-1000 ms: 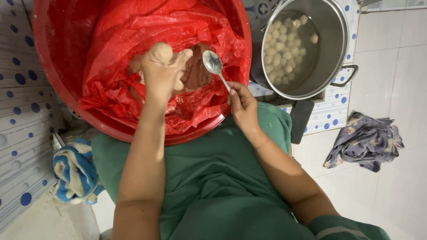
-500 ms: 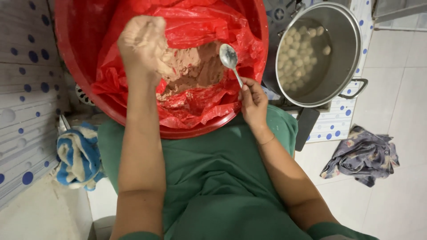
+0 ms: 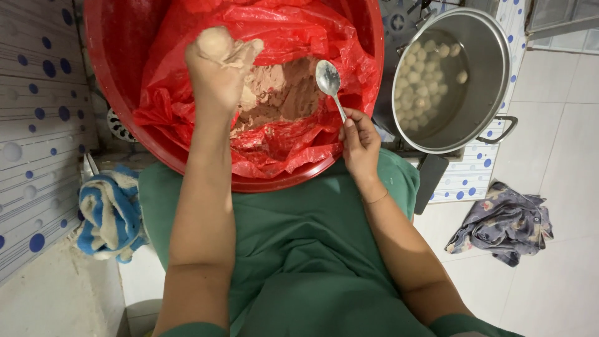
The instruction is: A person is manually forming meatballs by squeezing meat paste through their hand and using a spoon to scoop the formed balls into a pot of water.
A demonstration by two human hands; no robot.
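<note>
A pale lump of paste [image 3: 215,42] sat at the top of my left hand [image 3: 218,72], which was closed tight around it, the grip full and smeared with the same brownish mix. That hand was raised over the left half of a big red basin [image 3: 100,93] resting on my lap. The basin was lined with a crumpled red plastic bag [image 3: 293,25], and a mound of brown paste [image 3: 284,93] lay in the middle of the bag, just to the right of the closed hand.

My right hand [image 3: 359,143] was at the near right rim of the basin, its grip narrow, pinching the handle end of a metal spoon [image 3: 329,80]. The spoon's bowl pointed away from me and hung over the paste; I could not tell whether it touched it.

Beyond the basin's right rim stood a steel pot [image 3: 493,68] with a side handle, holding cloudy water and many pale round balls [image 3: 424,75]. The pot was near the basin but I could not tell whether the two touched.

Below the basin my green clothing [image 3: 299,249] filled the lower middle. A blue and white rag [image 3: 109,212] lay on the floor at my left, against a white tiled wall with blue dots [image 3: 37,125]. A grey patterned cloth [image 3: 505,221] lay crumpled on the floor tiles at my right, well apart from the pot.
</note>
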